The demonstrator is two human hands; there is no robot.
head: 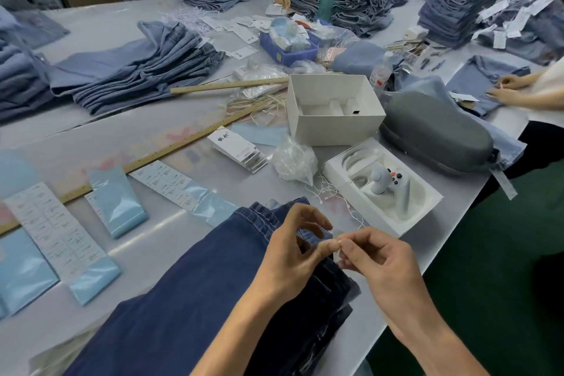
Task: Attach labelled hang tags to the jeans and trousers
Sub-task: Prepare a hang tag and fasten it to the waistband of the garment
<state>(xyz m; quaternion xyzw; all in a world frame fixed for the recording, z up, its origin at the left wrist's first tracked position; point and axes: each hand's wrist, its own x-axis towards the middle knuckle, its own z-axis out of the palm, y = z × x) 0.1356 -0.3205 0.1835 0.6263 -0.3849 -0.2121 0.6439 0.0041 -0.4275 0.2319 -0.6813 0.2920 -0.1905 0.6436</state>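
Hands pinch thin white string over dark jeans [189, 293]; left hand [293, 249], right hand [378, 259].

Single head-worn wide-angle view, looking forward and down across the desk [189, 131]. Close on the wearer's left hand [293, 256] and right hand [375, 262] at lower centre, forearms entering from the bottom edge. Far desk side and other workers sit at the top, edges bent by lens distortion.
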